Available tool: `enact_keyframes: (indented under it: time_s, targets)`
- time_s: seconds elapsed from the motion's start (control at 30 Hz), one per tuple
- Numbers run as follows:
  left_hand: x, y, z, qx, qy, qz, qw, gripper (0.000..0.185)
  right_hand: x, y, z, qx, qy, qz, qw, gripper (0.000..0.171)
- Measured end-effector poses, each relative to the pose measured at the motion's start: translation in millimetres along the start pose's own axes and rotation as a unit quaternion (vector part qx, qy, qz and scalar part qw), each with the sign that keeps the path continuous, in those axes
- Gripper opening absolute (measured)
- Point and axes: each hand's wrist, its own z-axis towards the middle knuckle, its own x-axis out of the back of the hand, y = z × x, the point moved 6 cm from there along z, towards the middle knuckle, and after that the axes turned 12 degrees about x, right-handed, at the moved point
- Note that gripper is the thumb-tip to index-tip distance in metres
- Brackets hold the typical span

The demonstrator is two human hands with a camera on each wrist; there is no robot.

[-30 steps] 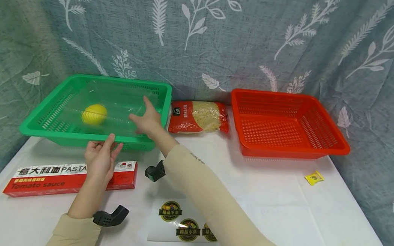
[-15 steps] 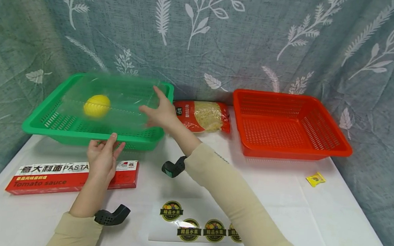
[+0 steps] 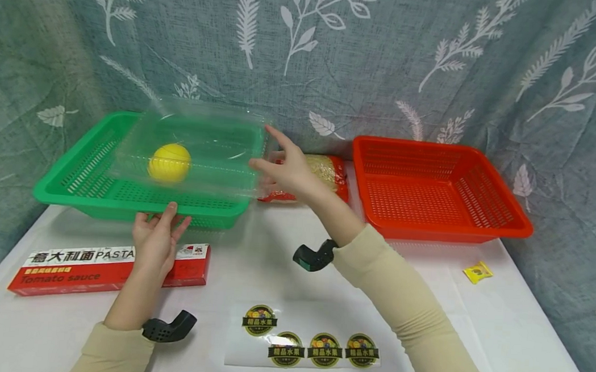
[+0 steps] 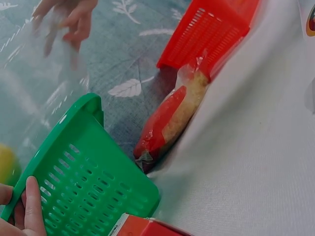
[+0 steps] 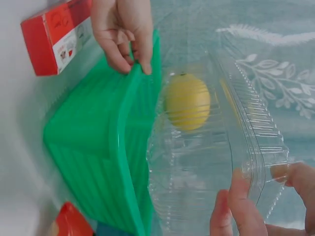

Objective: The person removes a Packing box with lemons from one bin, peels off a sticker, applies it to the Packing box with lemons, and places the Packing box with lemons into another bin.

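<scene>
A clear plastic clamshell box (image 3: pixel 203 140) with a yellow round fruit (image 3: pixel 169 162) inside hangs just above the green basket (image 3: pixel 67 192). My right hand (image 3: pixel 271 160) pinches the box's right edge between thumb and fingers. In the right wrist view those fingers (image 5: pixel 241 196) clamp the ridged rim of the box (image 5: pixel 206 162), with the fruit (image 5: pixel 187 101) beyond. My left hand (image 3: pixel 159 234) grips the basket's front rim; its fingers (image 5: pixel 130 46) hook over the green edge (image 5: pixel 123 147). The left wrist view shows a fingertip (image 4: pixel 33 206) on the basket wall (image 4: pixel 88 191).
An empty red basket (image 3: pixel 436 189) stands at the back right, with a red noodle bag (image 3: pixel 329 176) between the baskets. A red pasta box (image 3: pixel 78 268) lies front left, a sticker sheet (image 3: pixel 308 346) at the front centre and a small yellow packet (image 3: pixel 476 271) at the right.
My right hand has lifted the clear box with the fruit up and to the right, out of the green basket. The left hand has stayed on the basket's rim.
</scene>
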Motion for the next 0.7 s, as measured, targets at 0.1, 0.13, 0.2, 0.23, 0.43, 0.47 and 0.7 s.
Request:
enact_keyframes:
  time_s: [0.1, 0.13, 0.2, 0.23, 0.43, 0.47, 0.7]
  targets:
    - [0.8, -0.7, 0.7, -0.002, -0.002, 0.001, 1.0, 0.043, 13, -1, -10, 0.006, -0.003, -0.017, 1.0, 0.072]
    - [1.1, -0.8, 1.1, -0.002, -0.003, 0.002, 1.0, 0.044, 17, -1, -13, 0.004, -0.002, -0.015, 1.0, 0.072]
    - [1.5, -0.8, 1.6, -0.005, -0.003, 0.004, 1.0, 0.046, 25, -1, -20, -0.002, 0.001, -0.008, 1.0, 0.072]
    - [1.6, -0.9, 1.7, -0.006, -0.003, 0.005, 1.0, 0.047, 29, -1, -23, -0.005, 0.004, -0.004, 1.0, 0.072]
    - [0.8, -0.1, 0.3, -0.012, -0.009, 0.019, 0.9997, 0.049, 47, 1, -40, -0.018, 0.011, 0.002, 1.0, 0.072]
    - [0.5, 0.1, 0.1, -0.014, -0.011, 0.021, 0.9996, 0.05, 49, 1, -42, -0.019, 0.011, -0.001, 1.0, 0.072]
    - [-0.1, 0.1, -0.7, -0.013, -0.017, 0.02, 0.9996, 0.044, 64, 5, -61, -0.025, 0.004, -0.016, 1.0, 0.071]
